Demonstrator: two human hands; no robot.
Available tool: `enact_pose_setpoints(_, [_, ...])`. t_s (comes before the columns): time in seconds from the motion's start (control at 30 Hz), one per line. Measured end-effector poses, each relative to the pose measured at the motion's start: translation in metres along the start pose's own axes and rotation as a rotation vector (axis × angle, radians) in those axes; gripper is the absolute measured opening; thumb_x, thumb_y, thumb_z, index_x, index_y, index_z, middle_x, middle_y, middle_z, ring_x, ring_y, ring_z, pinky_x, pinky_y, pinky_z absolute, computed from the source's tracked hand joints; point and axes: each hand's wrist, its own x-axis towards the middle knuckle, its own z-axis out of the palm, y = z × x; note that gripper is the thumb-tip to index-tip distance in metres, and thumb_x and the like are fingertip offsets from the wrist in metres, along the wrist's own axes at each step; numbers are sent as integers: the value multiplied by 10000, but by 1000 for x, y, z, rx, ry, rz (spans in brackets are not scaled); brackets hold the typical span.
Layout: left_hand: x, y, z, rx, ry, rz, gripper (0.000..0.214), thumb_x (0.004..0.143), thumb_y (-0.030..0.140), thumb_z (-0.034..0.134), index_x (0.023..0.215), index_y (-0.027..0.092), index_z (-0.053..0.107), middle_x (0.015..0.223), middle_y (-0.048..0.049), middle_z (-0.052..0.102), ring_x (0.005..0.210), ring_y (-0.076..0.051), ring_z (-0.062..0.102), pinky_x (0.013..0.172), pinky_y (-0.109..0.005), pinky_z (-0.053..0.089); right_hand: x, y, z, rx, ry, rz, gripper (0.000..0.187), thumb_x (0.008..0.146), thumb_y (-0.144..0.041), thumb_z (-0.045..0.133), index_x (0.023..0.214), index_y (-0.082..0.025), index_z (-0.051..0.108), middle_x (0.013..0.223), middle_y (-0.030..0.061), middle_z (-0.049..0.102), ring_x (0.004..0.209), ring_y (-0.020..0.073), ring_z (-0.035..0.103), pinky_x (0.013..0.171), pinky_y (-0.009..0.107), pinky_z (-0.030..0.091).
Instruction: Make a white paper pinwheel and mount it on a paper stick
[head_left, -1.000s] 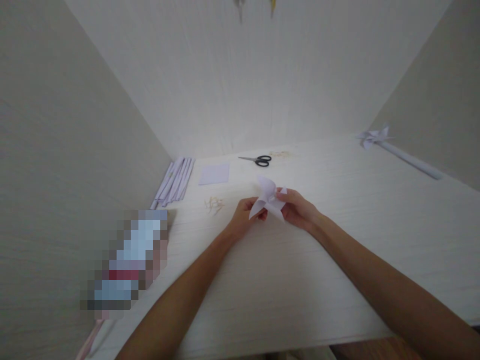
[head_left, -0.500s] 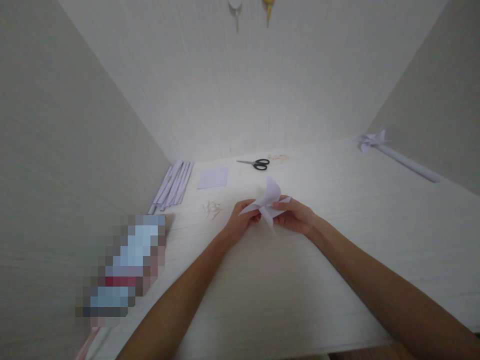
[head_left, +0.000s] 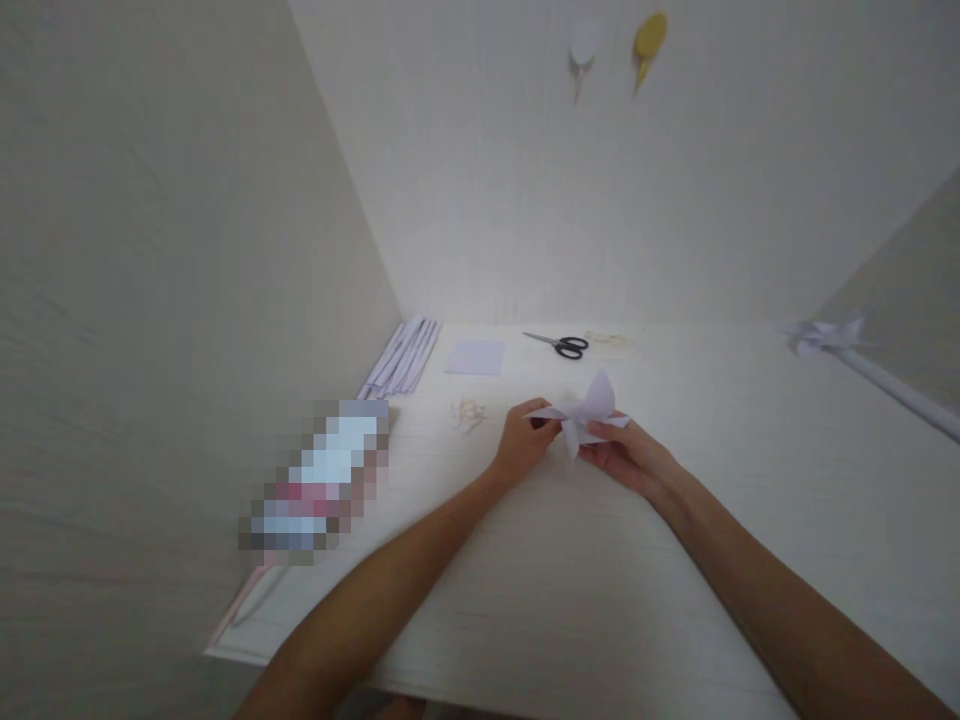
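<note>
A pale lilac paper pinwheel (head_left: 592, 400) with curved blades is held above the white table, between both hands. My left hand (head_left: 525, 436) has its fingers closed at the pinwheel's left blade. On the other side my right hand (head_left: 628, 456) grips the pinwheel, thumb on top near the centre and fingers underneath. The fingertips behind the paper are partly hidden. Just left of my left hand lie several small thin pale sticks or strips (head_left: 469, 413), too blurred to name.
Black-handled scissors (head_left: 568, 347) lie behind the hands, near another pale scatter (head_left: 607, 340). A lilac paper stack (head_left: 475, 357) and several rolled paper tubes (head_left: 405, 357) sit back left. A pixelated object (head_left: 322, 480) is at left. A pinwheel on a stick (head_left: 896, 385) lies far right.
The view has swung to the left, so everything appears shifted right. The left hand's fingers have moved slightly outward along the pinwheel's left blade; the right hand keeps its hold.
</note>
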Motion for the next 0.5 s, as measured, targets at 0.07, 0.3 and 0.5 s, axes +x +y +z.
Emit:
enact_pose_setpoints(0.07, [-2, -2, 0, -5, 5, 12, 158, 621, 250, 555, 534, 141, 480, 459, 62, 398, 455, -57, 337, 441, -189, 253, 0, 0, 0, 5, 8, -3, 237, 522, -69, 703, 727, -151, 616, 720, 7, 667, 629, 122, 612, 567, 223, 528])
enact_pose_setpoints(0.3, [-2, -3, -6, 107, 4, 41, 287, 757, 384, 438, 665, 125, 523, 502, 27, 488, 465, -69, 454, 476, -189, 368, 0, -1, -2, 129, 47, -67, 243, 559, -43, 662, 760, -161, 593, 720, 18, 676, 662, 150, 636, 570, 238, 545])
enact_pose_setpoints(0.5, [61, 13, -78, 992, -81, 113, 189, 785, 209, 419, 817, 129, 588, 878, -77, 616, 868, -155, 559, 763, -268, 417, 3, -6, -6, 245, 95, -111, 236, 555, 0, 633, 740, -140, 589, 746, 40, 679, 691, 156, 642, 656, 262, 551])
